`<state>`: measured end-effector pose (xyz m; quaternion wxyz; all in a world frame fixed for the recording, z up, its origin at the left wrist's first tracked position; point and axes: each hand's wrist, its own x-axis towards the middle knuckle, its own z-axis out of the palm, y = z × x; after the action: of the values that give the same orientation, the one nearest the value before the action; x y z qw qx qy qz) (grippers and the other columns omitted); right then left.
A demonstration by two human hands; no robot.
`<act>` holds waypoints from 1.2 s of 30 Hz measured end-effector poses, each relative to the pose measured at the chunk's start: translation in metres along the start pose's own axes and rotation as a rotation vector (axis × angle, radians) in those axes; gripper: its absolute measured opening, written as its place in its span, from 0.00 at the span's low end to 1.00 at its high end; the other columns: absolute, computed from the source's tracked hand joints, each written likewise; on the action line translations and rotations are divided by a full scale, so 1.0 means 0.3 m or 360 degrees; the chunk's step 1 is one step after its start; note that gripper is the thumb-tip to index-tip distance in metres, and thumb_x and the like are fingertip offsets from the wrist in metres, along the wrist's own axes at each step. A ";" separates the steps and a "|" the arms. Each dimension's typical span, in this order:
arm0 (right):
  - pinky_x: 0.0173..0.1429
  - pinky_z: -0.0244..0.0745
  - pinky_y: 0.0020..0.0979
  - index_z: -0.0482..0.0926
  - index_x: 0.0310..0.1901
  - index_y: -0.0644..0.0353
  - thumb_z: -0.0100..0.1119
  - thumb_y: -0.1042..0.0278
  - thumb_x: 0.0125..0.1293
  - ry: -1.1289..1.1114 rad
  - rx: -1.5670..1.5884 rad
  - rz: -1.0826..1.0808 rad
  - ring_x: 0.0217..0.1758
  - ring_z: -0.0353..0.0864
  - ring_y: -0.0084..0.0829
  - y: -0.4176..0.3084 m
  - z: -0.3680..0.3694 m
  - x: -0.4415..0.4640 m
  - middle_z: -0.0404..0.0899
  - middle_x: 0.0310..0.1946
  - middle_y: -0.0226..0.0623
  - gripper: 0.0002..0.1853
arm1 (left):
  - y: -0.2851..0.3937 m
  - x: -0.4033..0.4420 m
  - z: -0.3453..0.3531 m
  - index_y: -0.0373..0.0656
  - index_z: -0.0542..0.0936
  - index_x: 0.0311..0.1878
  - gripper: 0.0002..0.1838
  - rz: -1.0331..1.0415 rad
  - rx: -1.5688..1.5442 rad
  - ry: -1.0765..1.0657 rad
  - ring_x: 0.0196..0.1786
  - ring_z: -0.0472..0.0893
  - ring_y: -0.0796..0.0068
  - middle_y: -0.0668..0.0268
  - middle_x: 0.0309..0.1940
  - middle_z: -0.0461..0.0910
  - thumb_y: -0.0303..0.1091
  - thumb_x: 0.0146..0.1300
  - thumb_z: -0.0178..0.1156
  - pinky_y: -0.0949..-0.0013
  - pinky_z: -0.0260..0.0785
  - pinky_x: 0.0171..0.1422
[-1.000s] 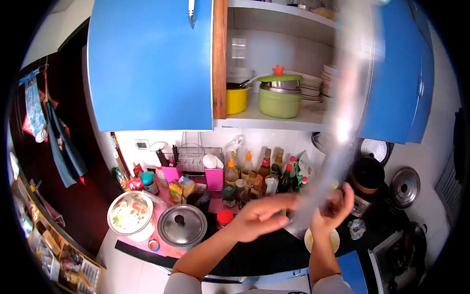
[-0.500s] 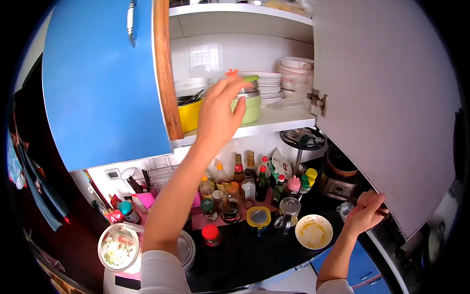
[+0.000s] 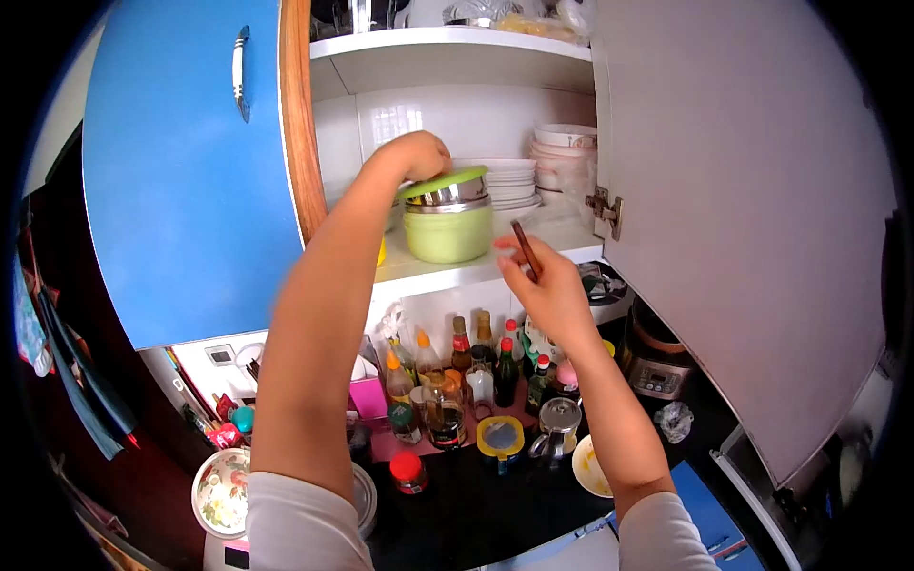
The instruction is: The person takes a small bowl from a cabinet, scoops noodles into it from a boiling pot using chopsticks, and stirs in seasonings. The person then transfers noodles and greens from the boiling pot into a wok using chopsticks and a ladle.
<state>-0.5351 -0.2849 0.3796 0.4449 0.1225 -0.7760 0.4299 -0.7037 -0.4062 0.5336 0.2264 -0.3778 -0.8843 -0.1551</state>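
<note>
Glossy green pot, steel-rimmed

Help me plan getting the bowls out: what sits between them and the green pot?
In the head view, a stack of white plates sits between the bowls and green pot.

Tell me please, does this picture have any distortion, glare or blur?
Head view: strong fisheye bending, dark corners; head view: window-like glare on the cabinet's back wall; head view: apparent motion blur at the fingertips of the right hand.
</note>
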 end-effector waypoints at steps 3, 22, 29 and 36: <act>0.27 0.61 0.23 0.73 0.46 0.61 0.55 0.71 0.57 -0.0047 -0.0255 -0.0079 0.21 0.64 0.19 0.017 0.022 0.126 0.70 0.21 0.29 0.14 | -0.038 0.022 0.012 0.45 0.80 0.42 0.14 0.0034 -0.0060 -0.0123 0.34 0.78 0.68 0.61 0.33 0.81 0.39 0.56 0.54 0.68 0.70 0.40; 0.39 0.70 0.40 0.78 0.34 0.62 0.60 0.65 0.52 -0.0206 -0.0760 -0.0160 0.35 0.77 0.45 -0.054 0.063 0.381 0.78 0.29 0.46 0.11 | -0.039 -0.088 -0.164 0.48 0.81 0.38 0.12 0.0251 -0.0443 0.1060 0.34 0.79 0.67 0.62 0.30 0.80 0.41 0.54 0.57 0.68 0.69 0.41; 0.38 0.70 0.42 0.79 0.33 0.61 0.59 0.64 0.54 0.0333 -0.1170 -0.0077 0.35 0.77 0.47 -0.035 -0.055 0.312 0.78 0.28 0.47 0.10 | -0.036 -0.082 -0.141 0.49 0.81 0.38 0.12 0.0328 -0.0553 0.1039 0.35 0.79 0.67 0.62 0.31 0.80 0.41 0.55 0.56 0.68 0.70 0.42; 0.42 0.71 0.43 0.78 0.33 0.62 0.60 0.63 0.52 0.0167 -0.1433 0.0248 0.37 0.77 0.48 0.100 -0.036 0.276 0.78 0.31 0.50 0.12 | 0.001 -0.097 -0.131 0.49 0.81 0.39 0.12 0.0304 -0.0506 0.1019 0.35 0.79 0.67 0.62 0.31 0.80 0.43 0.56 0.55 0.68 0.69 0.42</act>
<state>-0.5936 -0.2424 0.4313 0.4589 -0.1636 -0.8689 0.0878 -0.6745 -0.4409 0.5520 0.4435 -0.4214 -0.6942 -0.3792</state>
